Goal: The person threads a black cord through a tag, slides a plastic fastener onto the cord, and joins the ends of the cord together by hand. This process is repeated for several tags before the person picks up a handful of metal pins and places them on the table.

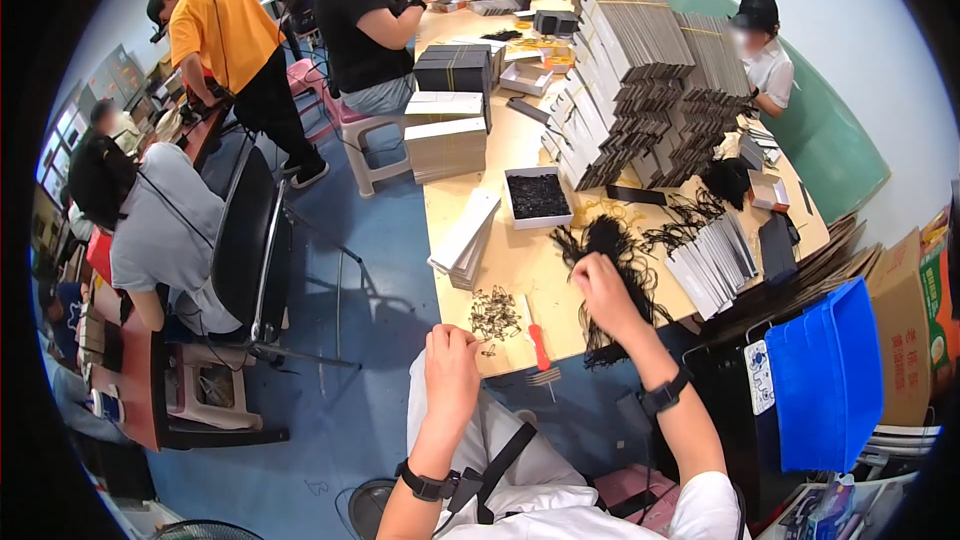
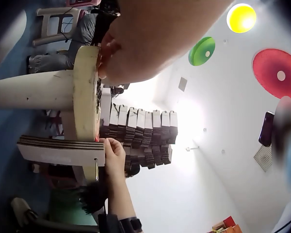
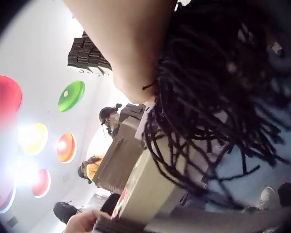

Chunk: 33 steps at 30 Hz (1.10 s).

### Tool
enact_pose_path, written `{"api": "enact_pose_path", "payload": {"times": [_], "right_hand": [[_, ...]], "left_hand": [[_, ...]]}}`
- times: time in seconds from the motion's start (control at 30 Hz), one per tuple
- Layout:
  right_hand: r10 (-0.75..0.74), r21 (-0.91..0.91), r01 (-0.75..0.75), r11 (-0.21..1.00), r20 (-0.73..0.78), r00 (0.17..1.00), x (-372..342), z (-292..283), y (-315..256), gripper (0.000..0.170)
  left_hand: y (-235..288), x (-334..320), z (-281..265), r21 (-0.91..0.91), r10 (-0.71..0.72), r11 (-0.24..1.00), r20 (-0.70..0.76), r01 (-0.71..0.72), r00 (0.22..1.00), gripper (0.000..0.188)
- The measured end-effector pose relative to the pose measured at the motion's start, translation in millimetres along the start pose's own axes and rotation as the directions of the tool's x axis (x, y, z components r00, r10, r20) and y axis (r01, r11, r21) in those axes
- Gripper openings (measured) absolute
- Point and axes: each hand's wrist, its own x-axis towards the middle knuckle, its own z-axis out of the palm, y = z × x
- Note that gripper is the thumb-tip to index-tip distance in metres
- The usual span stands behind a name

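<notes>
My left hand [image 1: 452, 372] is at the table's near edge beside a scatter of small metal pieces [image 1: 495, 315]; its fingers bend down and their tips are hidden, so a hold cannot be told. Over the table my right hand [image 1: 604, 295] pinches at a tangle of black cords [image 1: 610, 240]. The right wrist view has this hand [image 3: 138, 73] against the hanging cords [image 3: 208, 97]. A red-handled tool [image 1: 538, 345] lies between the hands. Grey boards [image 2: 63, 151], layered together, jut past the table edge in the left wrist view.
A white box of black bits [image 1: 538, 198] and white boards [image 1: 466, 240] lie farther in. Tall board stacks [image 1: 630, 50] rise behind. Fanned boards [image 1: 712, 265] and a blue bin [image 1: 825, 380] stand right. Other people are around the tables.
</notes>
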Motion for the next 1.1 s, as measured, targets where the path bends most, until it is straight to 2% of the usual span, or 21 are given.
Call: {"api": "enact_pose_path", "payload": {"times": [0.07,0.1,0.13,0.2,0.27,0.3,0.33,0.4,0.47,0.5,0.53,0.6,0.63,0.67,0.7,0.73,0.8,0.87,0.93,1.0,1.1], "right_hand": [[0.054,0.004,-0.054,0.999,-0.029,0.998,14.1,-13.0,19.7,0.004],[0.18,0.082,-0.176,0.981,-0.042,0.983,22.0,-19.7,28.9,0.005],[0.097,0.017,-0.095,0.995,-0.155,0.983,30.3,-26.0,41.2,0.006],[0.048,-0.051,-0.065,0.997,-0.285,0.957,47.2,-50.8,38.5,0.008],[0.237,0.213,-0.172,0.962,-0.332,0.913,59.9,-79.9,6.8,0.011],[0.278,0.317,-0.166,0.934,-0.353,0.893,63.1,-93.2,-6.5,0.013],[0.266,0.401,-0.093,0.911,-0.401,0.876,62.7,-102.8,-18.1,0.013],[0.115,0.427,0.143,0.893,-0.524,0.844,59.5,-115.6,-27.6,0.011],[-0.034,0.37,0.348,0.862,-0.642,0.766,53.8,-123.3,-52.0,0.008],[-0.11,0.29,0.374,0.881,-0.642,0.759,48.1,-128.8,-51.6,0.007],[-0.108,0.29,0.371,0.882,-0.642,0.759,43.8,-131.4,-57.6,0.007],[-0.312,-0.021,0.403,0.915,-0.672,0.672,38.2,-134.3,-71.3,0.008],[-0.334,-0.026,0.449,0.893,-0.707,0.623,37.8,-130.8,-74.0,0.006],[-0.337,-0.027,0.453,0.891,-0.708,0.621,32.5,-125.8,-74.1,0.006],[-0.169,0.132,0.317,0.939,-0.626,0.762,20.4,-116.8,-74.2,0.005],[0.004,0.275,0.156,0.949,-0.503,0.864,9.8,-107.5,-76.6,0.004],[0.162,0.442,-0.056,0.895,-0.205,0.965,-2.6,-86.1,-91.6,0.003],[0.189,0.565,-0.168,0.808,0.022,0.982,-18.2,-55.8,-94.8,0.012],[0.208,0.732,-0.322,0.6,0.247,0.947,-32.7,-30.9,-100.6,0.019],[0.159,0.751,-0.413,0.516,0.39,0.907,-40.6,-17.2,-107.5,0.025],[0.136,0.796,-0.428,0.427,0.412,0.901,-49.1,0.6,-111.5,0.026]], "left_hand": [[1.2,1.4,-0.2,0.058,0.033,0.998,-0.007,-0.032,0.999,0.014],[1.5,2.1,-0.7,0.054,0.038,0.998,-0.008,-0.038,0.999,0.014],[1.6,1.9,-1.1,0.029,0.0,1.0,0.004,0.0,1.0,0.014],[1.9,3.0,-0.9,0.002,-0.033,0.999,0.015,0.033,0.999,0.014],[1.3,1.5,-1.6,-0.076,-0.085,0.994,-0.006,0.084,0.996,0.011],[1.6,1.3,-2.2,-0.077,-0.083,0.994,-0.004,0.083,0.997,0.011],[2.5,1.0,-3.1,-0.098,-0.101,0.99,-0.028,0.098,0.995,0.01],[3.2,0.3,-3.3,-0.119,-0.119,0.987,-0.05,0.112,0.992,0.009],[2.9,-1.7,-3.2,-0.142,-0.139,0.982,-0.081,0.127,0.987,0.008],[3.5,-2.9,-3.5,-0.142,-0.14,0.982,-0.08,0.128,0.987,0.008],[4.7,-4.2,-4.2,-0.153,-0.15,0.979,-0.074,0.137,0.986,0.008],[6.0,-6.1,-2.9,-0.167,-0.157,0.975,-0.066,0.144,0.985,0.008],[4.9,-7.5,-1.0,-0.206,-0.18,0.965,-0.07,0.163,0.981,0.007],[3.9,-7.3,-0.5,-0.244,-0.205,0.953,-0.076,0.181,0.976,0.006],[4.3,-8.6,-1.1,-0.241,-0.208,0.953,-0.079,0.183,0.975,0.006],[6.3,-10.4,-2.0,-0.324,-0.214,0.927,-0.053,0.186,0.975,0.006],[13.1,-13.8,-5.0,-0.472,-0.246,0.855,-0.002,0.216,0.969,0.005],[17.8,-19.4,-3.7,-0.58,-0.282,0.764,0.093,0.283,0.955,0.004],[19.7,-24.1,1.1,-0.613,-0.275,0.739,0.104,0.279,0.956,0.005],[30.5,-25.7,-1.9,-0.626,-0.303,0.711,0.138,0.32,0.943,0.007],[36.5,-26.8,-3.5,-0.589,-0.276,0.753,0.122,0.294,0.953,0.008]]}}
